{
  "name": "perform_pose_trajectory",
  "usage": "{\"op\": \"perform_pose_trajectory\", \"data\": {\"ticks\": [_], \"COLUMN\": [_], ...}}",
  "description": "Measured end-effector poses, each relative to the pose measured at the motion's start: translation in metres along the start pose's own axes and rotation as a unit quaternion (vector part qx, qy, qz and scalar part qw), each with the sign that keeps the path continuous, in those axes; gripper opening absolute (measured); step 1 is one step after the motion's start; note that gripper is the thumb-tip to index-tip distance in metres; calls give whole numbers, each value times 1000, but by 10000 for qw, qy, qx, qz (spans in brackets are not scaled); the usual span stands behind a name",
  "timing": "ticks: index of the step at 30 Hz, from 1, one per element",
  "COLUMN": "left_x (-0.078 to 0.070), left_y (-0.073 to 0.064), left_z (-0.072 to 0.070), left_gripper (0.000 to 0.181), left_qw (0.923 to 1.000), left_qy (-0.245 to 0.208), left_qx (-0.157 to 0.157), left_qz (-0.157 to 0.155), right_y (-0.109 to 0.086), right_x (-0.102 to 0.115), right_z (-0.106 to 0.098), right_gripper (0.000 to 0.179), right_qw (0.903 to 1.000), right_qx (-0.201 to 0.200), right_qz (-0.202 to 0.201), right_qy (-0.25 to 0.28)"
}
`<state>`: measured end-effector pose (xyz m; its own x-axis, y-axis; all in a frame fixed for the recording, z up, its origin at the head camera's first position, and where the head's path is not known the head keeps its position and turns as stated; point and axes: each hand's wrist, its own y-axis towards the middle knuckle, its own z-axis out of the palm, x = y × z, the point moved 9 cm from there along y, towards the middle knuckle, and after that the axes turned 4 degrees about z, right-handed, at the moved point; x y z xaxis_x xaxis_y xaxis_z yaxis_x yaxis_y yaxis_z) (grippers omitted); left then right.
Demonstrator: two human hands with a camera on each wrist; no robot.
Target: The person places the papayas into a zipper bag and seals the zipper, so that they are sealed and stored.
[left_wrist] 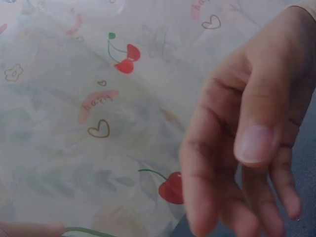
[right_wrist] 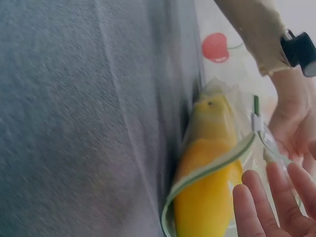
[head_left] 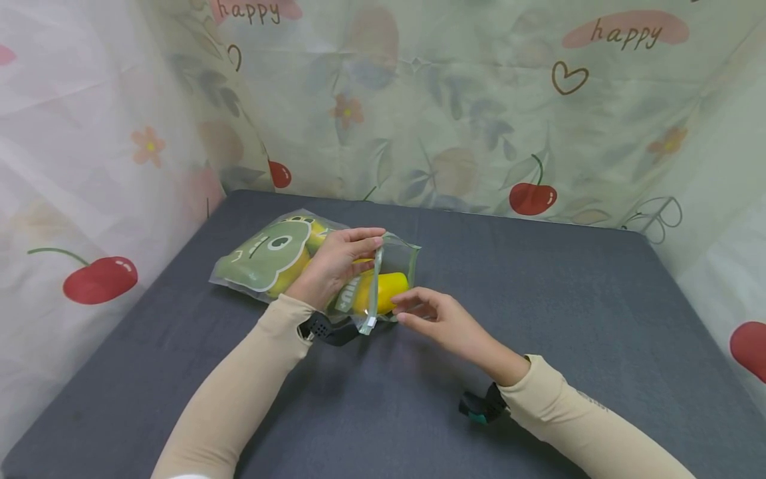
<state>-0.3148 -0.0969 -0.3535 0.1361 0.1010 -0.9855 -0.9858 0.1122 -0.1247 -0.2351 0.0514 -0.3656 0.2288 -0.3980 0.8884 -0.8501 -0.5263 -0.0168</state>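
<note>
A clear zip bag (head_left: 260, 256) with a green cartoon face lies on the table, its mouth toward the right. Inside are smooth yellow fruit-like things; one (head_left: 391, 293) sits at the mouth. My left hand (head_left: 335, 263) reaches over the bag and grips the mouth's upper lip at its fingertips; a fingertip (left_wrist: 32, 229) meets the green strip in the left wrist view. Empty, the fingers loosely extended, my right hand (head_left: 445, 322) is just right of the mouth. In the right wrist view, the strip curves around the yellow thing (right_wrist: 205, 197), with a white slider (right_wrist: 256, 122) on it.
A dark grey cloth covers the table (head_left: 568, 306). Pale curtains (head_left: 419, 100) printed with cherries and flowers hang behind it and at both sides. Each wrist wears a black camera, such as the right one (head_left: 485, 404).
</note>
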Motion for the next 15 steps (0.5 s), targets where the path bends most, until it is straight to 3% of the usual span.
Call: {"op": "perform_pose_trajectory", "data": {"ticks": [11, 15], "left_x": [-2, -3], "left_y": [4, 4], "left_z": [-1, -1], "left_gripper": [31, 31], "left_qw": [9999, 9997], "left_qy": [-116, -180], "left_qx": [24, 9], "left_qz": [-105, -165], "right_y": [4, 9], "right_x": [-15, -20], "right_z": [26, 34], "right_gripper": [34, 34], "right_qw": [9986, 9963], "right_qx": [388, 560], "right_qz": [360, 580], "right_qy": [21, 285]}}
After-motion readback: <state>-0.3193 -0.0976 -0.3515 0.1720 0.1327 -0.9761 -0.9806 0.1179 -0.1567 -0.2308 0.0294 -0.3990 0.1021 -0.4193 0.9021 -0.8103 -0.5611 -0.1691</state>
